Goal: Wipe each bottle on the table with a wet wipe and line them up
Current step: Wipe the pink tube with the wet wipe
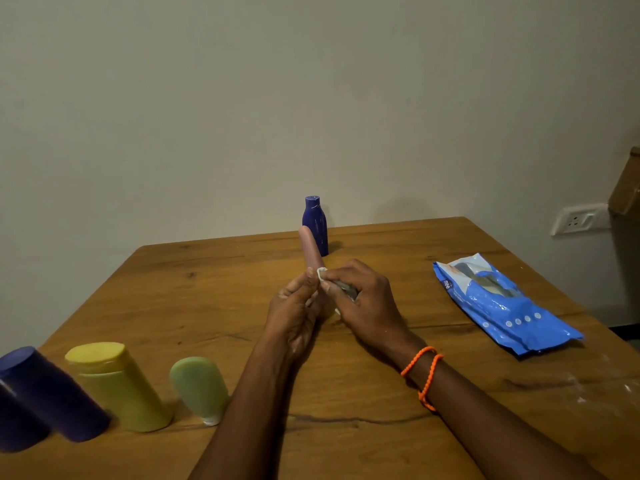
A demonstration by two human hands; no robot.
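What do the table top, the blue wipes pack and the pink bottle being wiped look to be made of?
Table: wood or wood-look laminate, matte; grain lines and dark knots show.
Wipes pack: thin glossy plastic film; it crinkles and glints.
Pink bottle: probably matte plastic, smooth with no shine.

The pink bottle's (309, 247) lower part is hidden behind both hands; at 8 o'clock, a dark blue bottle (15, 424) is cut off.
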